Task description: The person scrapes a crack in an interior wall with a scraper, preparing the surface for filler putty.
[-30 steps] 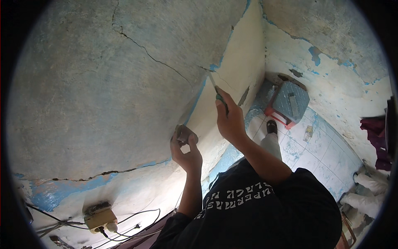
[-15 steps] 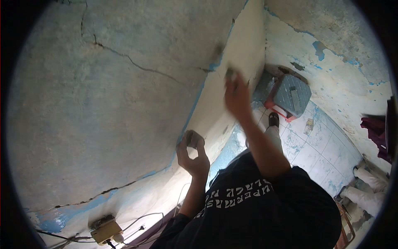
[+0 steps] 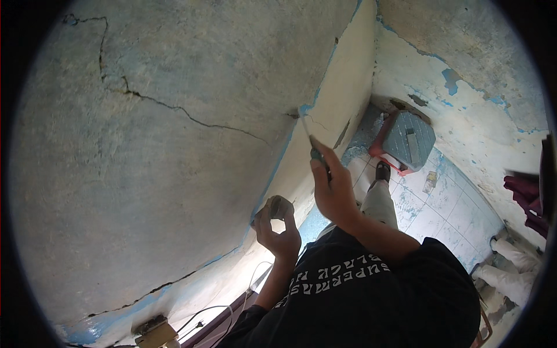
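Observation:
My right hand (image 3: 337, 196) is closed round the dark green handle of a thin-bladed hand tool (image 3: 316, 154). Its narrow blade points away from me, toward the blue edge where the grey plaster meets the cream paint. Whether the tip touches the wall (image 3: 191, 168) I cannot tell. Lower and to the left, my left hand (image 3: 279, 239) grips a small grey-brown blocky piece (image 3: 282, 207) between thumb and fingers, close beside the wall. A dark crack (image 3: 191, 119) runs across the grey plaster.
A grey-topped stool with red sides (image 3: 409, 139) stands in the corner. A small flat packet (image 3: 430, 182) lies on the tiled floor. Dark red cloth (image 3: 525, 200) hangs at right, above another person's legs (image 3: 507, 278). A yellowish box (image 3: 156, 334) with cables sits at lower left.
My right hand has come down toward me, and the tool's blade now shows near the blue edge. My left hand with the blocky piece has shifted slightly right and down. The view has shifted a little.

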### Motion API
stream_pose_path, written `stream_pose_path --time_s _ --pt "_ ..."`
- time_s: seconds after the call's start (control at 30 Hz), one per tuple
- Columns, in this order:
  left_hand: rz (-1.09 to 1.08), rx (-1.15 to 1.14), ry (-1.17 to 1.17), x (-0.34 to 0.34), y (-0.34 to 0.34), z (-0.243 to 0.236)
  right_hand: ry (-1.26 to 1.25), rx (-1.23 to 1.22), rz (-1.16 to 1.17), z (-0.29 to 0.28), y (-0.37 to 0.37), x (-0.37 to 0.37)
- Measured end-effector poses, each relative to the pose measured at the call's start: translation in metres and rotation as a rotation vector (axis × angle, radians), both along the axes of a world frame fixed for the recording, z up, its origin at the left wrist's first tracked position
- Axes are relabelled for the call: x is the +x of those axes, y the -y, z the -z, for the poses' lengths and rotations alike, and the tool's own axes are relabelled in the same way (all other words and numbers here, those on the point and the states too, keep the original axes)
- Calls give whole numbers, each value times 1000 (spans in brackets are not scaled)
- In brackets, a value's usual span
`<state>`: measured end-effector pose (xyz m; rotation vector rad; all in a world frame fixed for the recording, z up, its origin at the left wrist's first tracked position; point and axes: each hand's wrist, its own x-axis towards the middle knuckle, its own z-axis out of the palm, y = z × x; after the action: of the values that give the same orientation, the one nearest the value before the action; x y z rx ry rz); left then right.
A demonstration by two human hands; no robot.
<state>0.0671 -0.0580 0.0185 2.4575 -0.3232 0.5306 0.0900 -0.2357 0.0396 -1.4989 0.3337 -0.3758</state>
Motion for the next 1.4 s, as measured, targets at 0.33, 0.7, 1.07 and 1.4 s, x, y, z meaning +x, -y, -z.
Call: stream_pose_path --time_s 0.33,0.7,1.07,1.4 --pt "-41 -1 -52 3 5 3 -44 77 -39 17 -2 13" --pt "-49 -32 -62 4 9 -1 -31 34 28 11 4 8" --pt "-49 39 -40 3 4 5 -57 48 -57 10 -2 -4" --pt "-54 27 -74 0 2 4 -35 8 -32 7 9 -1"
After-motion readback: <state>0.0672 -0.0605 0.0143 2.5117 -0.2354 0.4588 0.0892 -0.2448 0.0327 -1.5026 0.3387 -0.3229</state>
